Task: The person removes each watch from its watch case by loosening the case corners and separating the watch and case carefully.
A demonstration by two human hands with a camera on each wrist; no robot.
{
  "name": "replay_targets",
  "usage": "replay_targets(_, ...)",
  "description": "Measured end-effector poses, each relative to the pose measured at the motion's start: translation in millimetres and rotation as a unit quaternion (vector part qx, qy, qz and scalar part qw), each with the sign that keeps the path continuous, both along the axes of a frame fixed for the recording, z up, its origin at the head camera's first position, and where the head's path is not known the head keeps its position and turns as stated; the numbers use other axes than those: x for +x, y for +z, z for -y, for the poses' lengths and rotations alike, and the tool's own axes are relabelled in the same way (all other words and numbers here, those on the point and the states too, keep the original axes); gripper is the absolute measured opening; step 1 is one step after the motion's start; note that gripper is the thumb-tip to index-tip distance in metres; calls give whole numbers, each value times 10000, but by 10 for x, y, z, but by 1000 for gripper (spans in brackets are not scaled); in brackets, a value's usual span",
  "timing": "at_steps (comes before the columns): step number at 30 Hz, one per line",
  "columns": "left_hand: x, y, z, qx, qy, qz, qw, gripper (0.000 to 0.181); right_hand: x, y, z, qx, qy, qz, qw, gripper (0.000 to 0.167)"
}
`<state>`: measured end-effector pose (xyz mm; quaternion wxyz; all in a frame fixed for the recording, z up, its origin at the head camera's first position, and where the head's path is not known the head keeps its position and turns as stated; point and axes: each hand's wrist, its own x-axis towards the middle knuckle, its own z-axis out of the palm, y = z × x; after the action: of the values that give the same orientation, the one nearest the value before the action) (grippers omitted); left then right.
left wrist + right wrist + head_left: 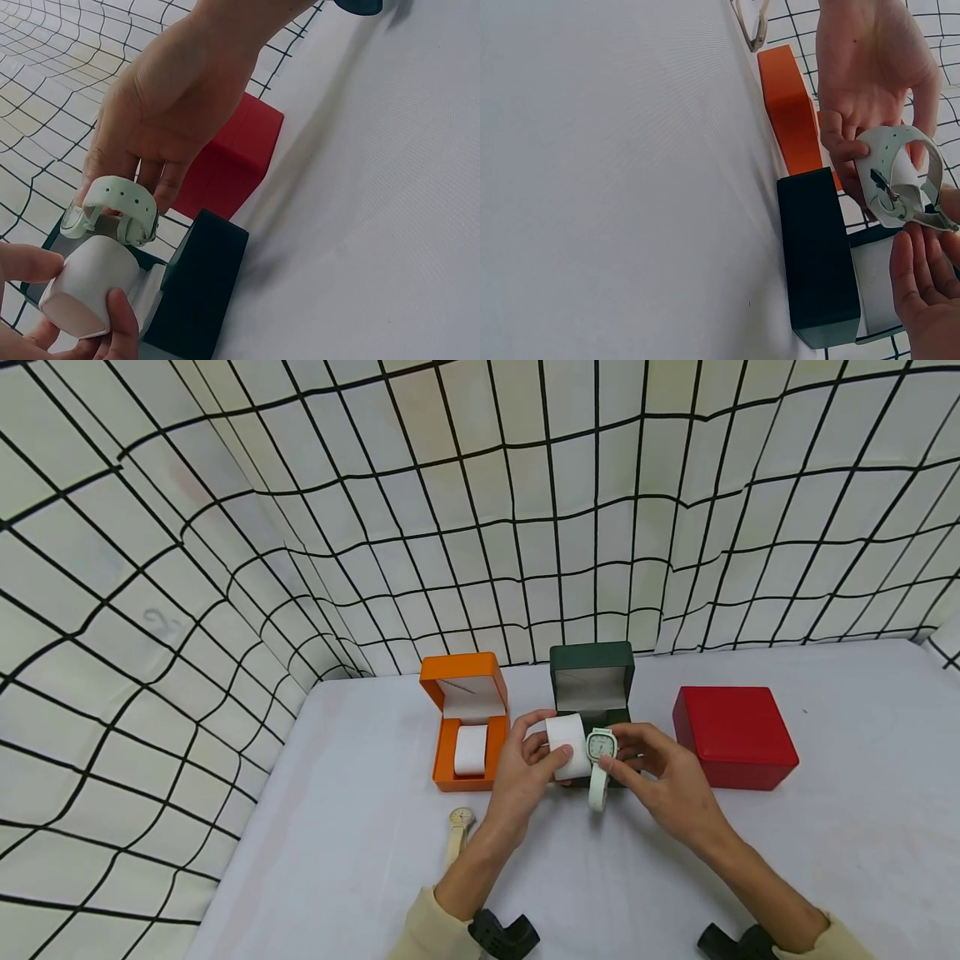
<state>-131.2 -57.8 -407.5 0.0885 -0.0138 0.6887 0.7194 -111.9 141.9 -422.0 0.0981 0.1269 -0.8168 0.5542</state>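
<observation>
My left hand (517, 781) grips a white watch cushion (566, 732), thumb on its front, over the open dark green watch box (591, 655). Right beside the cushion, my right hand (671, 785) pinches a pale mint watch (601, 746) with a squarish face between thumb and fingers. In the left wrist view the watch strap (120, 191) curves in a loop above the end of the cushion (86, 285). The buckle side of the strap shows in the right wrist view, where the loop overlaps the cushion. Part of the green box is hidden behind both hands.
An open orange watch box (442, 756) with a white cushion (470, 750) inside stands to the left. On the right sits a closed red box (731, 727). A cream-strapped watch (461, 820) lies near my left forearm. Black wire grid (517, 518) borders the white-covered table (345, 827).
</observation>
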Motion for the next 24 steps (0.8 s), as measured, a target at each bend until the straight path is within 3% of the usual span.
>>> replay_targets(7,2,-6,16,-114,22,-75,9999,49,2,-14,-7,-37,135,91,9999,53)
replay_targets(24,-11,-41,14,-284,12,-115,9995,54,85,-35,-3,183,329,483,9981,43)
